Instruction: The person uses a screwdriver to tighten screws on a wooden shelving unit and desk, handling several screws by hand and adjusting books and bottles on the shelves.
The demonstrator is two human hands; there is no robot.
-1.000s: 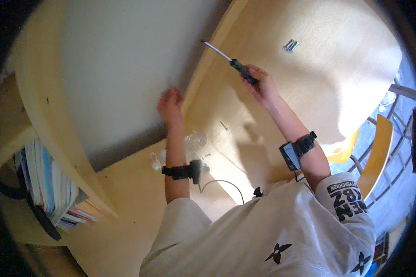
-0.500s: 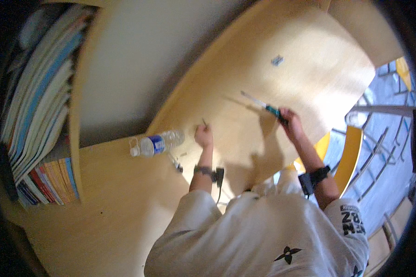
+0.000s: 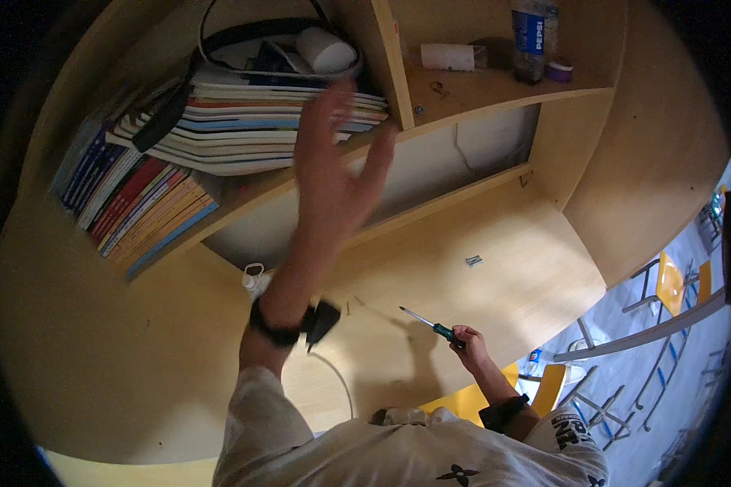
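Observation:
My left hand (image 3: pixel 333 178) is raised in front of the upper shelf, blurred, with thumb and fingers apart and nothing visible in it. Its fingertips overlap the stacked books (image 3: pixel 244 134) and come near a white roll (image 3: pixel 327 50) lying on top. Over the desk, my right hand (image 3: pixel 469 347) grips a screwdriver (image 3: pixel 443 329) by its dark green handle, the shaft pointing up and left. A small thin piece (image 3: pixel 349 308) lies on the desk (image 3: pixel 430 235) left of the screwdriver tip. Farther back rests a small cluster of metallic pieces (image 3: pixel 473 260).
A clear plastic bottle (image 3: pixel 256 280) is partly hidden behind my left forearm. Upright books (image 3: pixel 138 203) fill the shelf's left end. The right compartment holds a blue-labelled bottle (image 3: pixel 529 40), a white cylinder (image 3: pixel 447 57) and a purple roll (image 3: pixel 559 71). Yellow chairs (image 3: pixel 670 280) stand at right.
My left hand has risen from the desk beside the bottle to the shelf, its closed fingers now spread. The view has tilted up, bringing in the upper shelf. My right hand still holds the screwdriver.

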